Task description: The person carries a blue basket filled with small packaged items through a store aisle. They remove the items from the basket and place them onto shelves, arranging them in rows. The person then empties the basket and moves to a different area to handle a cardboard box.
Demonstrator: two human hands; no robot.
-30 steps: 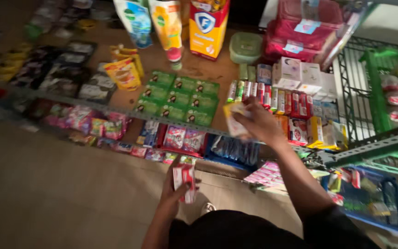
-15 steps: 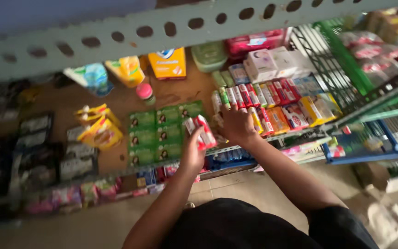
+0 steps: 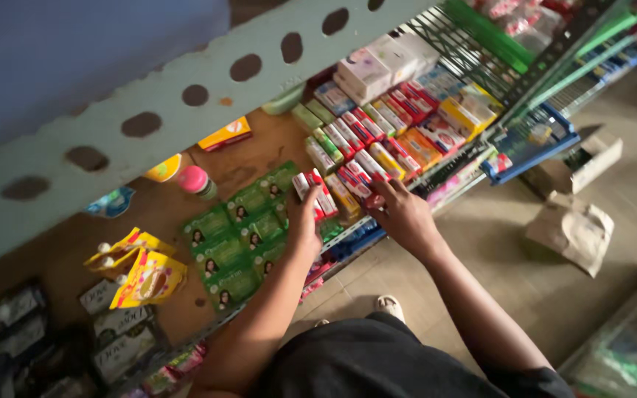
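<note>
Head view: the person stands over a low wooden shelf (image 3: pixel 259 151) and works at a row of small cartons near its front edge. The left hand (image 3: pixel 305 215) is clamped on a red-and-white carton (image 3: pixel 311 190), holding it upright at the near end of the row (image 3: pixel 366 151). The right hand (image 3: pixel 405 214) rests with its fingers curled against the next red cartons (image 3: pixel 359 184) at the shelf lip; whether it grips one or only steadies them cannot be told. By the look of it the row is largely stocked: cartons in red, green, yellow and orange stand packed side by side, slanting away toward the back, and the held carton is at its slot but not yet released. Left of the hands, flat green packets (image 3: pixel 234 239) lie in a tidy block of rows, each with a small portrait panel. Further left, yellow packets (image 3: pixel 145 273) lie loose and tilted, apart from the block. Behind these stand a pink-capped bottle (image 3: pixel 197 180) and an orange box (image 3: pixel 225 134), partly hidden by a pale perforated rail (image 3: pixel 134 125) that crosses the top of the picture. White and pink boxes (image 3: pixel 381 63) are stacked at the far end of the row. Dark sachets (image 3: pixel 16 324) lie at the lower left, too dim to describe. On the tiled floor to the right sit a blue basket (image 3: pixel 528 140), a crumpled paper bag (image 3: pixel 573 228) and an open carton box (image 3: pixel 591 158).
</note>
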